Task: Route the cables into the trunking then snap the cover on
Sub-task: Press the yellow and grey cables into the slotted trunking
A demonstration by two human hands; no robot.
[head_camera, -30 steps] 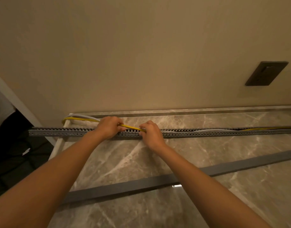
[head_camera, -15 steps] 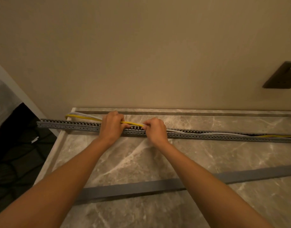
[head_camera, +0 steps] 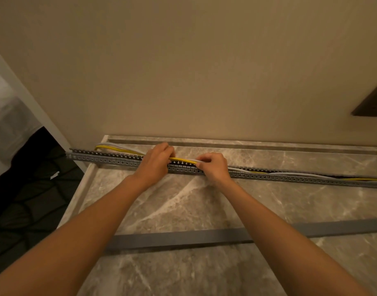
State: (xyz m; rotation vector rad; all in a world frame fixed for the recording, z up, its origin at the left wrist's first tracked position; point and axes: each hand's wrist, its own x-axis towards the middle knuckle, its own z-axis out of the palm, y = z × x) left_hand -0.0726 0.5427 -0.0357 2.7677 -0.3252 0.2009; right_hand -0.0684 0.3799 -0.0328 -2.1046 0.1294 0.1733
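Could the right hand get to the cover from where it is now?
Probably yes. The cover lies bare on the marble nearer the person, under the forearms, nothing on it. The right hand would first have to let go of the cables.

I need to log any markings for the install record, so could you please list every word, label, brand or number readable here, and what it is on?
None can be read.
Slotted grey trunking: no print visible.
Grey cover strip: plain.
Yellow cable and white cable: any jacket print is too small to tell.
Dark wall plate: no legible marking, partly cut off by the frame edge.
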